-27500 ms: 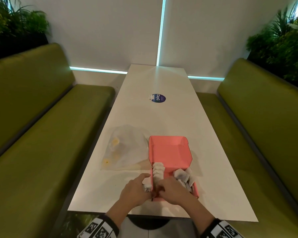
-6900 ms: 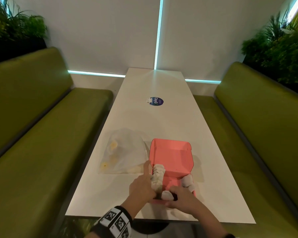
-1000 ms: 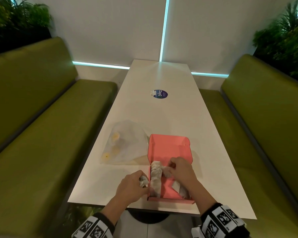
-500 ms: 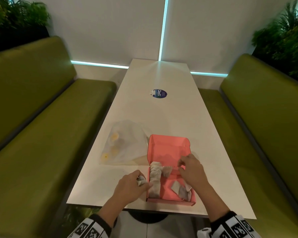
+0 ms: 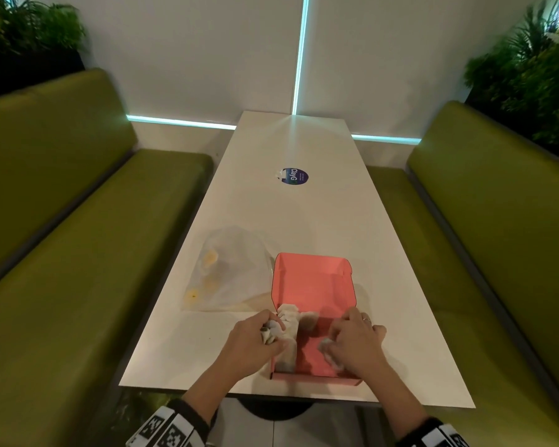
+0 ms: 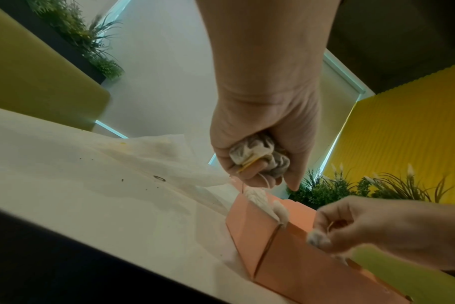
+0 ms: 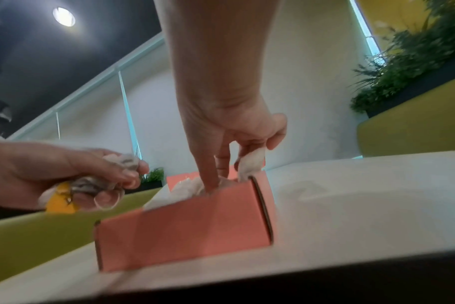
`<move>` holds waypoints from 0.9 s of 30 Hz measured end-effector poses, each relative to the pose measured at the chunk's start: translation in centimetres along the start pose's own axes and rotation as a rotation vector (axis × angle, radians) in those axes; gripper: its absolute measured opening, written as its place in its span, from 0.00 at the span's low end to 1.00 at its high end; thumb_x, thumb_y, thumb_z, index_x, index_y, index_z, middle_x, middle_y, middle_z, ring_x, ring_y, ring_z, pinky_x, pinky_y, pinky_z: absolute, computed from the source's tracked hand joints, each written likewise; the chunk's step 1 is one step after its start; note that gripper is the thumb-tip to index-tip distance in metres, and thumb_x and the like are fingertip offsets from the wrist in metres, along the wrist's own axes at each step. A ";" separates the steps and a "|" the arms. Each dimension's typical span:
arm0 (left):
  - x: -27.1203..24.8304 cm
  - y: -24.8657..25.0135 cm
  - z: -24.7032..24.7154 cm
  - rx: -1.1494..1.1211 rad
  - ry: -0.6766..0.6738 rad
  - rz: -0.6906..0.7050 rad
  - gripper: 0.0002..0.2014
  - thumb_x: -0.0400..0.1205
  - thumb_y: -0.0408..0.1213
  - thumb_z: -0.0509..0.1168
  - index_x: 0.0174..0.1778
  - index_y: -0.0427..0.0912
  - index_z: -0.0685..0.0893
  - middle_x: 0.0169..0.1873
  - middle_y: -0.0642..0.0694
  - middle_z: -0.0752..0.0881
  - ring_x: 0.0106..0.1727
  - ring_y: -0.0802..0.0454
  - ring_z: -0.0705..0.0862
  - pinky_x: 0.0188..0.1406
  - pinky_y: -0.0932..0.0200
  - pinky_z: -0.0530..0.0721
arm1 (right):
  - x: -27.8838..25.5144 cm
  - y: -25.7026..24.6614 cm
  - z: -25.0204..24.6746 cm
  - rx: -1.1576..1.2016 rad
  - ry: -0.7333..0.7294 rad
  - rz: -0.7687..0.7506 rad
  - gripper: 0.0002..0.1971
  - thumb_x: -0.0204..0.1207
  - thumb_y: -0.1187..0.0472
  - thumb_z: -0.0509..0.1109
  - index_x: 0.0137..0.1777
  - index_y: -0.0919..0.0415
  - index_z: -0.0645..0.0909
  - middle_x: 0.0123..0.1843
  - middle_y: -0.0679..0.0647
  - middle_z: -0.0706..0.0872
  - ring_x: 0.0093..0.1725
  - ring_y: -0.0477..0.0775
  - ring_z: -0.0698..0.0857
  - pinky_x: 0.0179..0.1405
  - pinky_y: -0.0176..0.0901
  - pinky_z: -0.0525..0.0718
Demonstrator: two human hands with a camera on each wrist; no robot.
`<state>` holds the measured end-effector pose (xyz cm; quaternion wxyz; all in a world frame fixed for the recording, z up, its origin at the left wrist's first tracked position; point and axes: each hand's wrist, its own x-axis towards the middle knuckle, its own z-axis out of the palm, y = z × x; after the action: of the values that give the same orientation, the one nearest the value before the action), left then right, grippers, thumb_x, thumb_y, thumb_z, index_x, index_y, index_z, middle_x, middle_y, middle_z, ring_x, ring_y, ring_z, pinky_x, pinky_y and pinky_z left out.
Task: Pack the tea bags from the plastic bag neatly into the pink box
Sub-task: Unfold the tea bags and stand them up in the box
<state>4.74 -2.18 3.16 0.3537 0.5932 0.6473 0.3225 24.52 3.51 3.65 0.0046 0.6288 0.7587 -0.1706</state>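
The pink box (image 5: pixel 310 285) stands open near the table's front edge, with a row of tea bags (image 5: pixel 288 337) packed along its left wall. My left hand (image 5: pixel 255 340) hovers at the box's left side and grips a crumpled bunch of tea bags (image 6: pixel 257 154) with a yellow tag. Over the box's right half, my right hand (image 5: pixel 352 343) pinches one tea bag (image 7: pixel 249 162), its index finger reaching down inside. The plastic bag (image 5: pixel 226 272) lies flat to the left of the box, holding a few yellow tags.
A round blue sticker (image 5: pixel 293 176) marks the white table (image 5: pixel 304 221) farther back. Green benches (image 5: pixel 62 253) flank both long sides, with plants in the far corners. The table's front edge runs just behind the box.
My right hand has dropped from the box's far right corner to its near right part and now pinches a tea bag. The left hand stays beside the box with its bunch.
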 end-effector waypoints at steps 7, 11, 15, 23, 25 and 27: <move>0.5 2.0 1.3 -0.084 -0.072 0.075 0.10 0.74 0.39 0.74 0.49 0.51 0.85 0.35 0.62 0.81 0.35 0.70 0.79 0.38 0.77 0.73 | -0.7 -0.2 -3.4 0.579 0.062 -0.097 0.12 0.68 0.60 0.77 0.34 0.53 0.74 0.37 0.51 0.84 0.39 0.48 0.80 0.44 0.43 0.78; 0.9 3.3 1.9 -0.100 -0.134 0.104 0.09 0.75 0.43 0.74 0.38 0.55 0.78 0.33 0.56 0.78 0.31 0.66 0.75 0.32 0.75 0.73 | -1.0 -0.3 -3.8 0.740 0.060 -0.156 0.13 0.67 0.63 0.78 0.34 0.55 0.74 0.34 0.50 0.82 0.35 0.47 0.78 0.39 0.39 0.78; 1.2 3.9 2.4 -0.164 -0.097 0.077 0.11 0.76 0.41 0.72 0.33 0.52 0.77 0.30 0.54 0.77 0.29 0.60 0.77 0.29 0.67 0.78 | -1.3 -0.5 -3.6 0.906 0.010 -0.142 0.10 0.69 0.59 0.78 0.42 0.58 0.77 0.35 0.50 0.83 0.36 0.47 0.79 0.41 0.43 0.80; 0.9 4.6 1.5 -0.497 0.008 -0.034 0.07 0.77 0.33 0.71 0.37 0.40 0.80 0.19 0.57 0.79 0.20 0.60 0.79 0.25 0.68 0.77 | -2.0 -0.3 -3.4 1.008 -0.153 -0.089 0.09 0.69 0.64 0.77 0.47 0.66 0.83 0.37 0.55 0.88 0.35 0.48 0.85 0.41 0.36 0.85; 0.7 4.6 1.5 -0.510 0.010 -0.035 0.08 0.77 0.32 0.71 0.35 0.40 0.78 0.18 0.58 0.79 0.20 0.60 0.79 0.23 0.70 0.75 | -2.0 -0.7 -3.4 1.082 -0.116 -0.078 0.06 0.71 0.68 0.75 0.45 0.69 0.82 0.34 0.55 0.85 0.32 0.46 0.83 0.36 0.35 0.83; 0.5 4.6 1.3 -0.525 0.019 -0.040 0.06 0.77 0.31 0.71 0.38 0.39 0.79 0.22 0.57 0.81 0.21 0.60 0.78 0.23 0.70 0.75 | -1.8 -0.9 -3.8 1.188 -0.077 -0.026 0.02 0.73 0.72 0.71 0.42 0.68 0.80 0.35 0.56 0.83 0.30 0.43 0.83 0.33 0.33 0.81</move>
<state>8.33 -1.25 6.27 0.4958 0.4652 0.5564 0.4777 24.86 2.69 7.80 -0.3227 0.5075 0.5403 -0.5885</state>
